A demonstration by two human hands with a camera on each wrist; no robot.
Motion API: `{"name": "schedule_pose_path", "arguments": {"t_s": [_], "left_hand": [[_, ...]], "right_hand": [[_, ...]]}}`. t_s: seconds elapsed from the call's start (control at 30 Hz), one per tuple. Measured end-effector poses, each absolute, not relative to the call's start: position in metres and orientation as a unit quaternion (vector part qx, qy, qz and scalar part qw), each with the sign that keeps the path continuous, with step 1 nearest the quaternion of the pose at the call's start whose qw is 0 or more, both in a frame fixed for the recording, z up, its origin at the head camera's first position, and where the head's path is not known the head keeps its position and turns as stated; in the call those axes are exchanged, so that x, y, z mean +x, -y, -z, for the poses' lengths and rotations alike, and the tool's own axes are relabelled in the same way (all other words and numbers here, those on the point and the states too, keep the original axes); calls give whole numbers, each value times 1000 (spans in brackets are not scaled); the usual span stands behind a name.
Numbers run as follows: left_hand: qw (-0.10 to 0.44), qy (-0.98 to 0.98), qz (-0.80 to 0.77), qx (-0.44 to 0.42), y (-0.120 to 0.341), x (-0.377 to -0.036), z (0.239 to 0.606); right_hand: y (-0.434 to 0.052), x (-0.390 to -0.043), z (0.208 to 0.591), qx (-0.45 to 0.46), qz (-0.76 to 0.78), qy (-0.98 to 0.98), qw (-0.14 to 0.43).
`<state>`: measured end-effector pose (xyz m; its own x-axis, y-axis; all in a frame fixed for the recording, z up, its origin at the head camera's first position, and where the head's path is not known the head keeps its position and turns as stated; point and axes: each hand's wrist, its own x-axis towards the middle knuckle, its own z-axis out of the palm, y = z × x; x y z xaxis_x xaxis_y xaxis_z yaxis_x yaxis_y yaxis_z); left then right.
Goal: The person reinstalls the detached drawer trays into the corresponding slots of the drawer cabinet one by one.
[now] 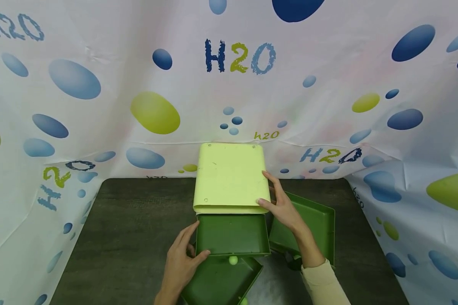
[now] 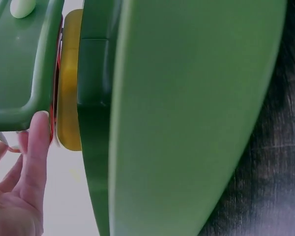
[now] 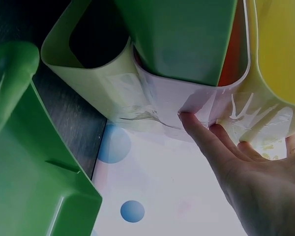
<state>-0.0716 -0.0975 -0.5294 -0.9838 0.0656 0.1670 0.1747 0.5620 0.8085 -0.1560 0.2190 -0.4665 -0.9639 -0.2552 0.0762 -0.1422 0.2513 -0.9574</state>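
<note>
A pale yellow-green drawer unit (image 1: 232, 178) stands at the back of the table, its sections stacked. From its middle section juts a green drawer (image 1: 233, 235) with a round light-green knob (image 1: 233, 260). My left hand (image 1: 180, 259) holds this drawer by its left front corner, thumb at the front and fingers along the side. My right hand (image 1: 286, 212) rests against the unit's right side, thumb near the front edge. In the right wrist view, the thumb touches the whitish middle section (image 3: 172, 93) and the other fingers reach the yellow section (image 3: 282, 64).
Two more green drawers lie on the dark table (image 1: 122, 237): one in front (image 1: 217, 281), turned at an angle, and another at the right (image 1: 316, 220), partly behind my right forearm. A white printed curtain (image 1: 110, 55) surrounds the table at the back and sides.
</note>
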Motion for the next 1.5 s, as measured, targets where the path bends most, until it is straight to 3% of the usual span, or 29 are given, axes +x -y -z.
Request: {"name": "schedule_pose_path", "arguments": {"t_s": [0.3, 0.8, 1.5], "left_hand": [[94, 881, 460, -64, 93, -75, 528], [41, 844, 520, -124, 103, -80, 531], [82, 845, 519, -93, 93, -86, 529]], "right_hand": [[-217, -159, 466, -129, 596, -791, 53], [-217, -154, 467, -120, 604, -786, 56], [-220, -156, 468, -127, 609, -781, 55]]}}
